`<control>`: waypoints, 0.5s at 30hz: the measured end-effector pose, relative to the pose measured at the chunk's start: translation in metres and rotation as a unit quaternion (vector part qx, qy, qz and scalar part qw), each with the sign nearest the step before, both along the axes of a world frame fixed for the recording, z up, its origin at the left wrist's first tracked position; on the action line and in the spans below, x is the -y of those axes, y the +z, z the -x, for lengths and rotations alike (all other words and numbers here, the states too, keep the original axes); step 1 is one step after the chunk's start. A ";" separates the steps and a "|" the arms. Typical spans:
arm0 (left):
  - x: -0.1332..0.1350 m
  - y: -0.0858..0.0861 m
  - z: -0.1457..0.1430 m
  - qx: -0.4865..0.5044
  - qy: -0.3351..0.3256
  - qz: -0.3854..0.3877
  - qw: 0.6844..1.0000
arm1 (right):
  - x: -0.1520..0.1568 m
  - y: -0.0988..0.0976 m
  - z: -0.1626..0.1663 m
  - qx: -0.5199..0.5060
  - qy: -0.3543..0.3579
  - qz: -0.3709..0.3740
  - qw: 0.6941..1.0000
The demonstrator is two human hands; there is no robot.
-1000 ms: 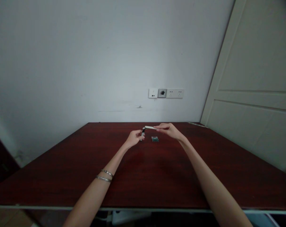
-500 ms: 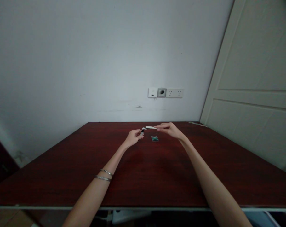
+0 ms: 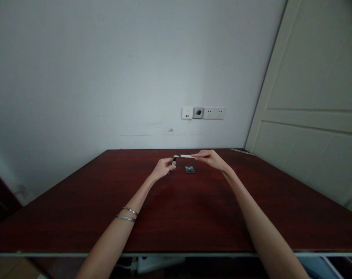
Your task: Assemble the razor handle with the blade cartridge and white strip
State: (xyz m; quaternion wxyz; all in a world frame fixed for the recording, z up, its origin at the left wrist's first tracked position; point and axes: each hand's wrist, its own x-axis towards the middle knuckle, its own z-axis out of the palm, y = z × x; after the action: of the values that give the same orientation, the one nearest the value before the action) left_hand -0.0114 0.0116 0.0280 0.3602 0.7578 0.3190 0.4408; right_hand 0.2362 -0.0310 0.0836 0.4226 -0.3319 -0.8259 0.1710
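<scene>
Both arms reach out over a dark red wooden table (image 3: 176, 217). My left hand (image 3: 163, 168), two bangles on its wrist, is closed on a small black and silver object (image 3: 174, 159) that I cannot name. My right hand (image 3: 210, 158) pinches one end of a thin white stick-like piece (image 3: 187, 156), whose free end points at the small object and nearly meets it. A small teal and dark packet (image 3: 189, 169) lies flat on the table just below and between the two hands.
A grey-white wall (image 3: 120, 69) stands behind the table, with a row of sockets and switches (image 3: 203, 113) above its far edge. A cream panelled door (image 3: 315, 108) stands at the right. A thin flat strip (image 3: 240, 151) lies at the table's far right corner.
Hardly anything differs. The hands hold the same pose, with the white piece's tip still close to the small object; the whole view has shifted slightly.
</scene>
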 end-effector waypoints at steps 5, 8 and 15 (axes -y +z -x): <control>0.004 0.001 -0.004 0.005 -0.006 0.008 1.000 | 0.003 0.000 0.014 -0.014 0.016 -0.010 1.000; 0.007 0.003 -0.005 0.006 -0.013 0.008 1.000 | 0.004 -0.001 0.022 -0.007 0.021 -0.012 1.000; 0.008 0.006 -0.005 0.013 -0.039 0.040 0.998 | 0.000 -0.001 -0.007 -0.005 -0.009 -0.011 1.000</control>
State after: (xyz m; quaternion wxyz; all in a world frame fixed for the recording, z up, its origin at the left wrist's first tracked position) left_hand -0.0066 0.0038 0.0342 0.4114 0.7489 0.3017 0.4229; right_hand 0.2437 -0.0305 0.0828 0.4321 -0.3333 -0.8225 0.1599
